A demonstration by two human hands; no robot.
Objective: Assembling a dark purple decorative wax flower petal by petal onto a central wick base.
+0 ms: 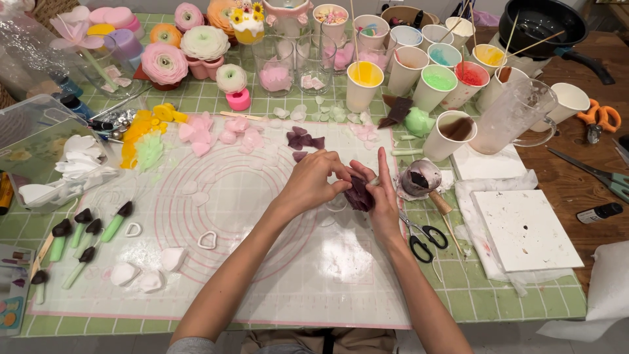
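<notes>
Nearest me, at the lower centre of the frame, both forearms rise from the bottom edge over the white silicone mat [275, 275]. My left hand [313, 183] sits just left of centre, fingers curled together and pinching the edge of the dark purple flower piece [358, 195]. My right hand [383, 196] cradles that piece from the right, thumb and lower fingers clamped on it while the index and middle fingers stand up straight and slightly apart. The piece itself sits mid-frame, lifted a little off the mat between the two hands.

I judge the work here to be petal wrapping, so I would keep the pinch light, press only at the base, and turn the piece with the right hand rather than tugging with the left.

Just right of the hands lie black-handled scissors [426, 237] and a small cup of dark melt [419, 177]. Farther up, loose purple petals [304, 140] wait centre-frame. Paper cups of coloured wax [436, 82] line the upper right.
</notes>
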